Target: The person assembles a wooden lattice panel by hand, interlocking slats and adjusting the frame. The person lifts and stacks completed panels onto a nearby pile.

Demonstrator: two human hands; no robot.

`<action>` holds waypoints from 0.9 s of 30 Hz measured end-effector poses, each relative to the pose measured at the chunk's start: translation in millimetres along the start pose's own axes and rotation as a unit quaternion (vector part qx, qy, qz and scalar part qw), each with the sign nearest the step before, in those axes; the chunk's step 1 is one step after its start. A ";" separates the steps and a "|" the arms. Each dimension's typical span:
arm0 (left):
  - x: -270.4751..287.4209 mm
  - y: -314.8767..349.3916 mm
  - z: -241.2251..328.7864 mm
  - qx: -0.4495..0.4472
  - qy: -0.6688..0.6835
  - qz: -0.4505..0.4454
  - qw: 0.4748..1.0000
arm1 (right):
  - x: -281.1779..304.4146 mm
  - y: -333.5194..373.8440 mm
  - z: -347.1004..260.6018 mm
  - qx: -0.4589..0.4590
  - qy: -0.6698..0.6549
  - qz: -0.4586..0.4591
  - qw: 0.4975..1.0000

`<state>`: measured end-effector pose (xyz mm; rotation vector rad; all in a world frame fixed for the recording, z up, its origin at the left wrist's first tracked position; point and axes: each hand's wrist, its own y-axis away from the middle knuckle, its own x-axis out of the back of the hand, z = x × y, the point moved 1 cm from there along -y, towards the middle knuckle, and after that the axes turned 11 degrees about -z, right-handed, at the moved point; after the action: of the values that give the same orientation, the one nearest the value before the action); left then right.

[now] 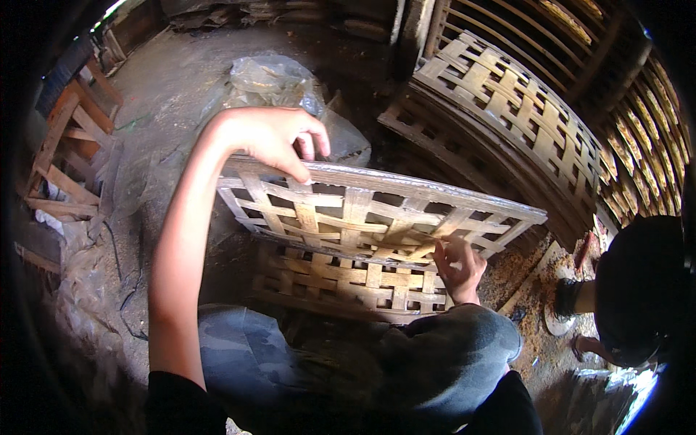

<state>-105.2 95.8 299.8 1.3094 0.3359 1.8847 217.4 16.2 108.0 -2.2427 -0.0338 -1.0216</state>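
A woven bamboo panel (357, 205) in a wooden frame stands tilted on its long edge in front of my knees. My left hand (279, 138) reaches over from above, its thumb on the near side and its fingers curled behind the top rail, closed on the panel. Low at the panel's right part, my right hand (460, 270) has its fingers bent together against the slats; what they pinch is too small to make out. Beneath, a second woven panel (348, 283) lies nearly flat, partly covered by the upright one.
Several similar panels (507, 101) are stacked at the back right, beside a slatted wall (645, 138). Crumpled clear plastic (275, 81) lies on the floor beyond the panel. At the right is another person in dark clothing (638, 290). A wooden frame stand (69, 159) is at the left.
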 end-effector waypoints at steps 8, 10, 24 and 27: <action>0.0 3.8 3.9 0.012 -0.011 0.015 1.000 | 25.6 -39.5 0.3 0.105 0.170 0.042 0.979; 0.6 5.1 6.1 0.019 -0.008 0.021 1.000 | 25.8 -38.6 2.7 0.124 0.172 0.038 0.976; -3.5 2.3 9.7 -0.014 0.030 0.050 0.998 | 19.1 -9.6 2.2 0.121 0.158 -0.091 0.976; -1.4 -0.7 5.4 0.004 0.043 0.065 0.997 | 9.5 -2.4 1.1 0.226 0.163 -0.150 0.949</action>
<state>-99.9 94.0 300.8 1.2838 0.3096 2.0552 224.0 16.5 115.3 -1.6638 -0.4322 -1.3774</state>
